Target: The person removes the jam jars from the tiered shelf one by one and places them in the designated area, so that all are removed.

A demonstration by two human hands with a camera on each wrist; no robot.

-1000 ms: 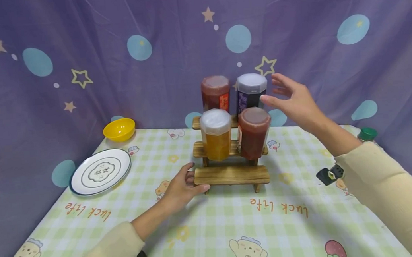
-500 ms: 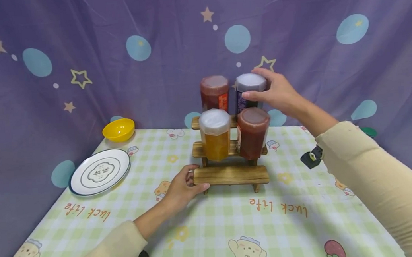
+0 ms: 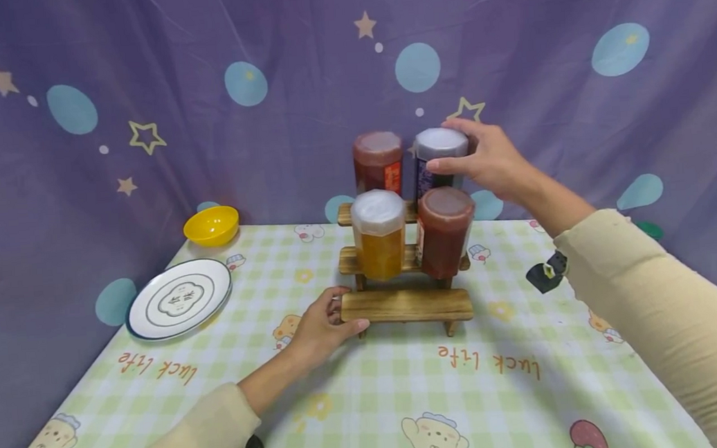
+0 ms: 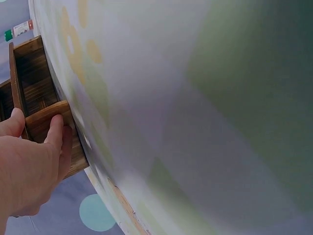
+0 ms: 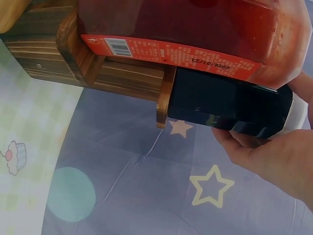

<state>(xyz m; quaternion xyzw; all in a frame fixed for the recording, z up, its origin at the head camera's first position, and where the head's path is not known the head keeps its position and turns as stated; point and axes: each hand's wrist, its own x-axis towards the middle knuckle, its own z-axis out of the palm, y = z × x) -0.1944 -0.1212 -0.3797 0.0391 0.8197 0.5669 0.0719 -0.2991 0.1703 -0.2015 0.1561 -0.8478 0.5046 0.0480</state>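
Observation:
A stepped wooden rack point(image 3: 406, 305) stands mid-table. My left hand point(image 3: 321, 329) grips the left end of its lowest step; in the left wrist view thumb and fingers close round the wood point(image 4: 46, 113). On the top step, at the right, is a dark jar point(image 5: 220, 105) with a white lid point(image 3: 441, 142). My right hand point(image 3: 493, 162) holds this jar near its lid, the thumb in front and fingers round the far side. A red-brown jar point(image 3: 377, 160) stands left of it. The middle step bears an amber jar point(image 3: 380, 240) and another red-brown jar point(image 3: 445, 235).
At the table's left lie a white plate point(image 3: 146, 315) and, behind it, a yellow bowl point(image 3: 212, 227). A green-capped container point(image 3: 649, 229) is mostly hidden behind the right sleeve. A purple curtain point(image 3: 303, 151) hangs close behind the rack.
My right hand has moved left from beside the dark jar and taken hold of it. The left hand stays on the lowest step, and the jars stand where they were.

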